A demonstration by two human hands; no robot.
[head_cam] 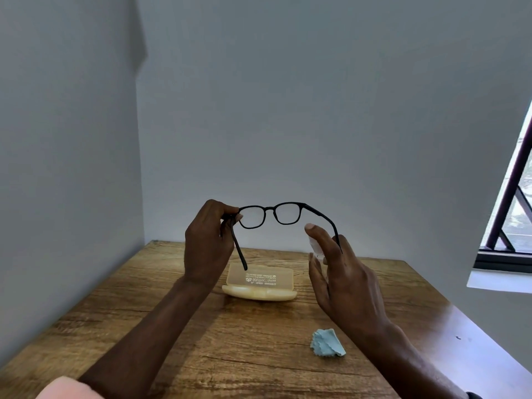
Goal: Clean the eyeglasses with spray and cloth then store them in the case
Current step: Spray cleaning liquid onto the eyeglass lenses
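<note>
- pink sleeve [66,388] edge at the bottom left corner, blurred.
- wooden table [121,309] sits in a corner of pale grey walls.
- left hand [208,240] is raised over the table's far side, fingers curled, thumb and forefinger pinching the eyeglasses [269,215] at the left hinge.
- eyeglasses are black-framed, held in the air, unfolded, temples pointing back toward the person. the left temple hangs down past the palm, its tip in front of the case lid.
- case [260,285] is pale yellow, translucent, open on the table below the glasses. its lid stands up with white print too small to read.
- spray bottle [314,246] is small, white and mostly hidden, held between the right thumb and forefinger, below the right lens.
- right hand [349,286] is raised, loosely gripping the bottle with the forefinger on top and the other fingers fairly straight. the right temple's tip crosses in front of the fingers; cannot tell if it touches.
- cloth [328,343] is light blue, crumpled, lying on the table beside the right forearm, well apart from the case.
- window [515,220] with a dark frame at the right edge.
</note>
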